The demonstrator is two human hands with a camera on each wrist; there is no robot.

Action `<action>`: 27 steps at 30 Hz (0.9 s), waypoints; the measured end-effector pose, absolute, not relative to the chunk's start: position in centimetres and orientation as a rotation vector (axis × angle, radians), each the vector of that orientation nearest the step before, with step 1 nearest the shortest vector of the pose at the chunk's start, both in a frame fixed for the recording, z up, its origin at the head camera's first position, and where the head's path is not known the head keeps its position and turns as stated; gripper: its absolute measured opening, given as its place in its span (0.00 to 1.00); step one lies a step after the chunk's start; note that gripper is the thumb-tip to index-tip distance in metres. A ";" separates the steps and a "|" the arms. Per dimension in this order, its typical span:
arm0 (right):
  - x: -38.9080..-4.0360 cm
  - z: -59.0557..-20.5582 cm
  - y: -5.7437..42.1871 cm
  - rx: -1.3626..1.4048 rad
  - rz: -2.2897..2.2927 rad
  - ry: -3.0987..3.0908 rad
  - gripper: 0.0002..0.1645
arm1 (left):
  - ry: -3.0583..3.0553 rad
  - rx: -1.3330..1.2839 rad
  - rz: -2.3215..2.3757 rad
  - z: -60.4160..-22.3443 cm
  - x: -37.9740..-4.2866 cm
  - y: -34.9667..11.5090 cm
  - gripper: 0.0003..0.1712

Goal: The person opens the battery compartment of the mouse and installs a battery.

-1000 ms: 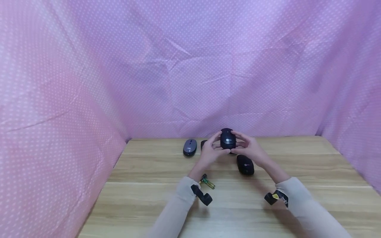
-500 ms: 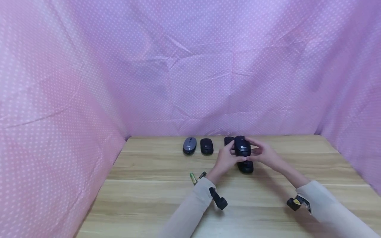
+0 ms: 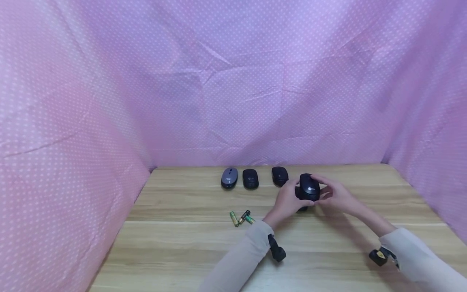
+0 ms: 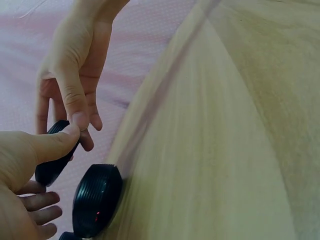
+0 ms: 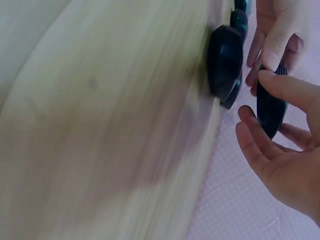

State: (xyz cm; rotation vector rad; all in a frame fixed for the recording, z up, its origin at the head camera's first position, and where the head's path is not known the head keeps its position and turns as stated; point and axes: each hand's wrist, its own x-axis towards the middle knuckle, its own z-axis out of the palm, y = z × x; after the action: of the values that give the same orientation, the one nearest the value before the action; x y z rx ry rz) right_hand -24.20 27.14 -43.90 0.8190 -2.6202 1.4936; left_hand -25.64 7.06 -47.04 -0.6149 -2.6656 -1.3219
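Held black mouse (image 3: 309,188) was between both hands, raised off the surface (image 3: 175,243); left hand (image 3: 286,199) and right hand (image 3: 339,197) pinched opposite sides, thumbs close together. Its pale logo was too small to read. Grey mouse (image 3: 229,178), far left, had tiny lettering, illegible. Batteries (image 3: 234,219) lay left of the hands.

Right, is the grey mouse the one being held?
No, the grey mouse lies on the table, while the left hand and right hand hold a black mouse.

Pink dotted cloth (image 3: 233,93) hangs — creased — behind a wood-grain table (image 3: 164,247).
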 end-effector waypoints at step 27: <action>-25.7 -46.0 30.6 0.965 1.243 -2.755 0.49 | -2.867 -0.787 -0.833 -48.2 -26.5 8.1 0.31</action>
State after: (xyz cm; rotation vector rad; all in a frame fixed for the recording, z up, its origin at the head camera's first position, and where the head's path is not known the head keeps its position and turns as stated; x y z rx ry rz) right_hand -25.65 30.58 -46.00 0.9647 -2.7554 1.2427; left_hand -26.48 8.12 -48.25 -0.7870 -2.8675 -0.8330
